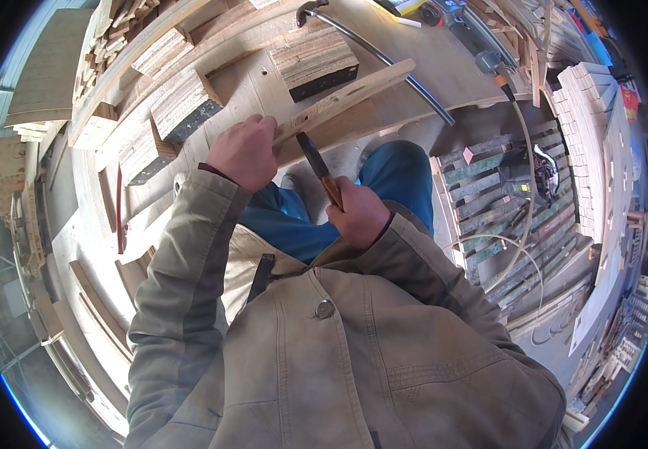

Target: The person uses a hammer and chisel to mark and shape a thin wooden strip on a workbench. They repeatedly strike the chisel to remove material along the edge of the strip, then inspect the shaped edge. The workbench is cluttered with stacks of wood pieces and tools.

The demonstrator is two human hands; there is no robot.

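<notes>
My right hand [360, 215] is closed round the brown handle of a hammer [313, 156], whose dark end points up and away toward the timber. To its left, my left hand [243, 152] is closed, knuckles up, at the near end of a narrow wooden board [354, 93]. The undersides of its fingers are hidden, so what they hold cannot be made out. The board slants up to the right along the near side of the wooden frame. Thick wood blocks [313, 61] with dark ends lie beyond it, and more blocks [184, 105] sit left of my left hand.
A long steel bar with a black claw head [372, 51] lies across the bench at the top. A power tool [473, 37] with a cable rests at the far right. Below it are a slatted pallet [481, 183], a hose [527, 142] and stacked pale timber [582, 112].
</notes>
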